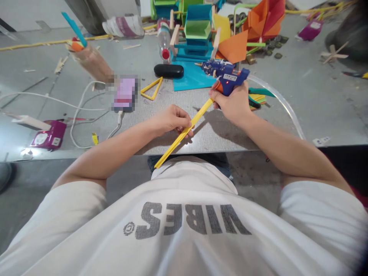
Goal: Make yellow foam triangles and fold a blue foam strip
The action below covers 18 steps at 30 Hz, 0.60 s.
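My left hand [175,119] pinches a long, narrow yellow strip [184,132] near its middle; the strip looks folded lengthwise and slants down toward my shirt. My right hand [234,101] is closed round the handle of a blue hot glue gun [225,74], whose nozzle points left and whose small red light is lit. The strip's upper end reaches the right thumb and fingers, which seem to touch it too. Dried glue strings cling to the gun's front. A yellow triangle frame [152,89] lies on the table beyond my left hand.
A phone [125,92] on a white cable, a black case [168,71] and a blue sheet [192,76] lie ahead. Behind them stand a plastic bottle [163,40] and colourful paper models. A purple power socket [48,134] sits left; a clear tube [283,101] curves at right.
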Each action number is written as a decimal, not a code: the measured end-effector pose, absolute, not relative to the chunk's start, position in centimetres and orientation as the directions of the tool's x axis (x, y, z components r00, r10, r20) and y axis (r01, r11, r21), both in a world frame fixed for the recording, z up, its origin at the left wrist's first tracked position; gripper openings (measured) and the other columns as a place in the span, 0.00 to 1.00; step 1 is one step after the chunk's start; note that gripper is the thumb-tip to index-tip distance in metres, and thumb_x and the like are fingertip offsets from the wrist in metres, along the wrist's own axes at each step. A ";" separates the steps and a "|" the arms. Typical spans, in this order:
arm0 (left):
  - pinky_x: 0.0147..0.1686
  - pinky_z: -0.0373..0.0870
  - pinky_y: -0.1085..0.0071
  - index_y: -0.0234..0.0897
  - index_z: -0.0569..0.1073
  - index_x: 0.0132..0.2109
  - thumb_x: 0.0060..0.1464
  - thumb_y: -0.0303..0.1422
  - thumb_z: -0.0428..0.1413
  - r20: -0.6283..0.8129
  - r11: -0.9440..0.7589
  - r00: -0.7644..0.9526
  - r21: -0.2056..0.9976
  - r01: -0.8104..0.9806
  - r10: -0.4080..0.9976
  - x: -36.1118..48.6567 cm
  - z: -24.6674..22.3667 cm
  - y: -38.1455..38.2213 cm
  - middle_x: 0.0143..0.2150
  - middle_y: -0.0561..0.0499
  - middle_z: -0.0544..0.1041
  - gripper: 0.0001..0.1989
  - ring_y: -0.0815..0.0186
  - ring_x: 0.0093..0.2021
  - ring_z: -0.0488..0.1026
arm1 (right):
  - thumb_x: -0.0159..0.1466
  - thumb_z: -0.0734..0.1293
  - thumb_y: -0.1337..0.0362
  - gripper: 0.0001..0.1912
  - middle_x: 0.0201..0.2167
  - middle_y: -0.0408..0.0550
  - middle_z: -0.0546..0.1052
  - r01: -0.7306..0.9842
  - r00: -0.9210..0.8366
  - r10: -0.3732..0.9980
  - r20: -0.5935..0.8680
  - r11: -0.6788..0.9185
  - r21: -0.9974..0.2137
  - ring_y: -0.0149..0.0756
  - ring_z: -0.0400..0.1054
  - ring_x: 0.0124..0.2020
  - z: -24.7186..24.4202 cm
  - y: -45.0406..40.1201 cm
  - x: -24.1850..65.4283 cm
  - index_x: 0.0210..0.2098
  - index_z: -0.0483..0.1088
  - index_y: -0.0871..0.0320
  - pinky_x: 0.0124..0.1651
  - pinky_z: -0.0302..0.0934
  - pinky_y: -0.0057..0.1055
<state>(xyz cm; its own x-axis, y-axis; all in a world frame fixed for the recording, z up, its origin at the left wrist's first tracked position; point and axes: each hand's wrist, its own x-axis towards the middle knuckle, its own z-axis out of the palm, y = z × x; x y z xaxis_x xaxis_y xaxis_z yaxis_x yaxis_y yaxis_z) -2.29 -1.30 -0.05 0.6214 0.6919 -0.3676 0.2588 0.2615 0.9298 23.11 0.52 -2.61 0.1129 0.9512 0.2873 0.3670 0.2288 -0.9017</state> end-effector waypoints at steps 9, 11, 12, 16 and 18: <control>0.30 0.76 0.70 0.34 0.81 0.52 0.56 0.31 0.68 -0.337 0.158 0.636 0.934 0.321 0.694 -3.5 0.9 -1.4 0.33 0.45 0.87 0.17 0.66 0.25 0.79 | 0.72 0.79 0.48 0.20 0.23 0.37 0.68 0.304 0.228 0.937 0.264 0.189 -0.934 0.32 0.63 0.27 -2.5 3.3 25.1 0.38 0.66 0.48 0.37 0.64 0.43; 0.29 0.72 0.71 0.36 0.80 0.52 0.58 0.30 0.67 -0.325 0.058 0.607 0.907 0.417 0.725 -3.9 1.0 -1.2 0.31 0.49 0.85 0.15 0.67 0.24 0.77 | 0.73 0.78 0.45 0.22 0.22 0.36 0.65 0.295 0.239 0.932 0.273 0.198 -0.935 0.34 0.63 0.28 -2.6 4.0 25.9 0.38 0.65 0.48 0.39 0.63 0.45; 0.28 0.70 0.71 0.37 0.80 0.50 0.59 0.31 0.66 -0.307 -0.005 0.588 0.884 0.468 0.748 -4.0 1.1 -1.1 0.28 0.51 0.83 0.12 0.67 0.23 0.75 | 0.73 0.77 0.42 0.23 0.21 0.36 0.64 0.293 0.235 0.930 0.281 0.208 -0.933 0.35 0.64 0.29 -2.6 4.3 26.2 0.38 0.65 0.47 0.40 0.63 0.45; 0.26 0.58 0.70 0.37 0.82 0.43 0.68 0.35 0.61 -0.197 -0.191 0.546 0.797 0.573 0.814 -4.3 1.4 -1.0 0.22 0.57 0.71 0.08 0.70 0.21 0.65 | 0.74 0.75 0.37 0.25 0.21 0.37 0.65 0.301 0.247 0.928 0.280 0.201 -0.932 0.35 0.64 0.30 -2.3 4.8 27.3 0.38 0.66 0.48 0.40 0.63 0.44; 0.27 0.57 0.70 0.37 0.83 0.43 0.71 0.35 0.58 -0.184 -0.188 0.538 0.804 0.563 0.822 -4.3 1.3 -1.0 0.23 0.57 0.69 0.10 0.70 0.21 0.64 | 0.74 0.74 0.38 0.24 0.24 0.39 0.69 0.321 0.283 0.919 0.276 0.180 -0.930 0.34 0.65 0.29 -2.0 5.0 27.9 0.39 0.67 0.49 0.38 0.62 0.43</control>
